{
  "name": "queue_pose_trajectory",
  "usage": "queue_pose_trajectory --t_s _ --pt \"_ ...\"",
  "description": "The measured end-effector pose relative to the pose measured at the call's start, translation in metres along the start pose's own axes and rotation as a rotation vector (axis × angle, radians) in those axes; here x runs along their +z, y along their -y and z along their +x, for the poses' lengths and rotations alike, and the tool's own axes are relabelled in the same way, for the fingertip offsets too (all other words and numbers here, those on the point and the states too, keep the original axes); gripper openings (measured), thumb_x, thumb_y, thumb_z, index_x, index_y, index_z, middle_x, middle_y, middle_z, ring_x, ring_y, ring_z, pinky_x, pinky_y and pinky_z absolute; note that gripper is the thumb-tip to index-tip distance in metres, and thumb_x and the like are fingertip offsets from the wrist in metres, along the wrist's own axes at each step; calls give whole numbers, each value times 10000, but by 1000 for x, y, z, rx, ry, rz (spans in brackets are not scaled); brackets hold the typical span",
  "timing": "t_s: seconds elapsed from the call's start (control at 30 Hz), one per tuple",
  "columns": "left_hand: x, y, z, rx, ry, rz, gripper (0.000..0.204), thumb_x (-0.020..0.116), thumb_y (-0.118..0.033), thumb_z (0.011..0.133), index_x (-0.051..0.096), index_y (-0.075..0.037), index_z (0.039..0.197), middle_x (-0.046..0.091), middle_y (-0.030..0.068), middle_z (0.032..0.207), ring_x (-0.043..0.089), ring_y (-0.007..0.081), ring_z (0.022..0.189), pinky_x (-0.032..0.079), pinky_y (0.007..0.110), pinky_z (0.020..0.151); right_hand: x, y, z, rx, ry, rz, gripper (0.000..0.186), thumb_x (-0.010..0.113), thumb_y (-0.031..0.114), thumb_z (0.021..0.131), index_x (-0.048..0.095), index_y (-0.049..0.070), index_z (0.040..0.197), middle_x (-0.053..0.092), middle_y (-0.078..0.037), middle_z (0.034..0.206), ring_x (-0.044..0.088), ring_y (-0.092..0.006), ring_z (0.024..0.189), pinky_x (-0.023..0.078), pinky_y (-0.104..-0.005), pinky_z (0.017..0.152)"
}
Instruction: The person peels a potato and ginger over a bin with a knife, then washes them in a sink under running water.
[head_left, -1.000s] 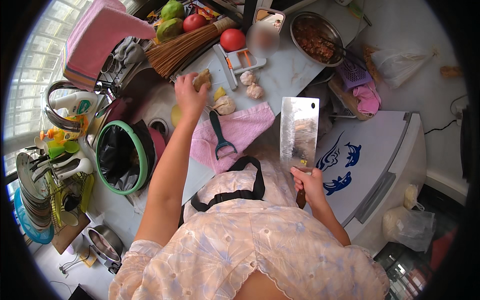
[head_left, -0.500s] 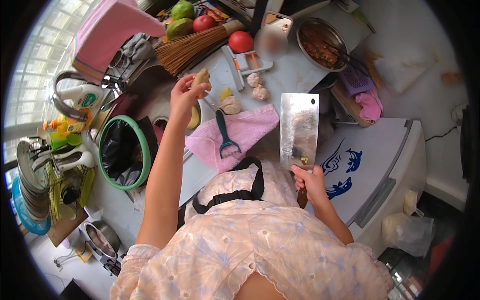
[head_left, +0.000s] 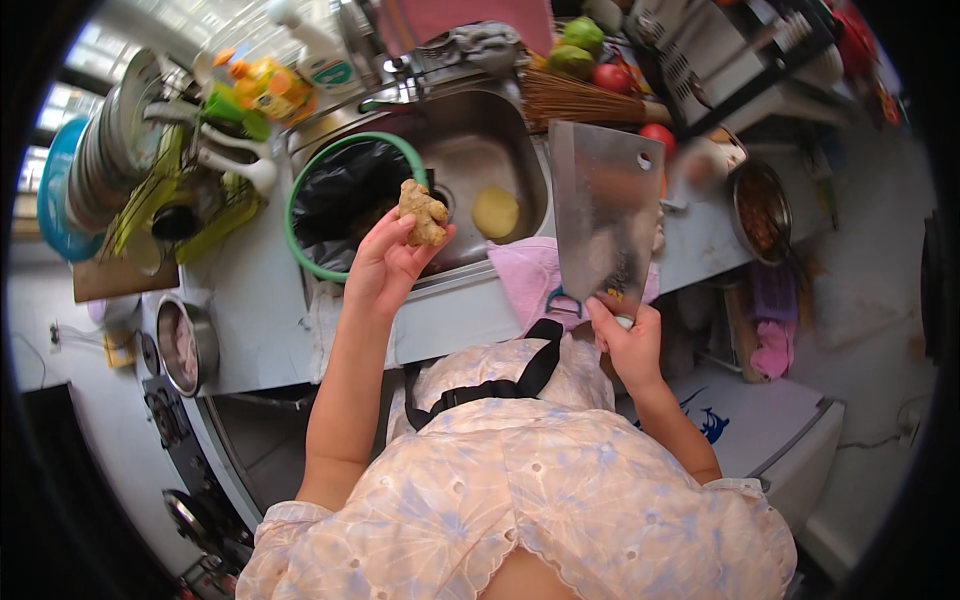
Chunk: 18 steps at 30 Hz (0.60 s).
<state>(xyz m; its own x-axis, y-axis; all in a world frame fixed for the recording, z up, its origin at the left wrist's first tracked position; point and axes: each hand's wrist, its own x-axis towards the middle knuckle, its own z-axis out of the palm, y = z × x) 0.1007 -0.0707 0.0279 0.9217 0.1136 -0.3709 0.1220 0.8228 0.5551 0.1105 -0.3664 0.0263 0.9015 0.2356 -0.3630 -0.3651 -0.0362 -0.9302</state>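
Note:
My left hand (head_left: pixel 382 265) is closed around a knobbly piece of ginger (head_left: pixel 424 214), raised at the right rim of a green-rimmed bin (head_left: pixel 292 230) lined with a black bag. In my right hand (head_left: pixel 632 345) a wide cleaver (head_left: pixel 603 215) is gripped by its handle, blade pointing away from me. Behind the cleaver lies a pink cloth (head_left: pixel 515 280), partly covered by it, with the head of a peeler (head_left: pixel 563 303) showing. A peeled, pale yellow potato (head_left: pixel 495 212) rests in the steel sink (head_left: pixel 475 125), right of the ginger.
At the far left stands a rack with stacked plates (head_left: pixel 140 120). A metal pot (head_left: pixel 200 345) sits on the left counter end. Bottles (head_left: pixel 325 60), a straw whisk (head_left: pixel 585 97) and red and green produce (head_left: pixel 583 40) line the back. A steel bowl (head_left: pixel 738 195) of food is at right.
The view has swung left, bringing the sink and potato into sight. The ginger has gone from above the counter to the bin's rim. The cleaver now hangs over the pink cloth.

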Motion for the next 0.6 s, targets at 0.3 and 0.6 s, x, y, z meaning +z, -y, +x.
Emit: queue_pose_trajectory --t_s 0.3,0.6 --pt "-49 -29 -52 169 -239 -17 399 623 -66 834 480 -85 1206 581 69 1136 578 178 1022 484 319 813 89 15 33 22 295 -2 153 652 125 844 633 -22 806 535 46 626 423 -8 543 312 -192 471" --pt "-72 -43 -63 189 -227 -72 380 626 -115 841 484 -45 1186 559 119 1144 572 243 1041 485 405 917 149 8 49 -762 242 -465 192 686 50 764 680 48 956 635 -74 687 548 -120 564 416 -258 523"
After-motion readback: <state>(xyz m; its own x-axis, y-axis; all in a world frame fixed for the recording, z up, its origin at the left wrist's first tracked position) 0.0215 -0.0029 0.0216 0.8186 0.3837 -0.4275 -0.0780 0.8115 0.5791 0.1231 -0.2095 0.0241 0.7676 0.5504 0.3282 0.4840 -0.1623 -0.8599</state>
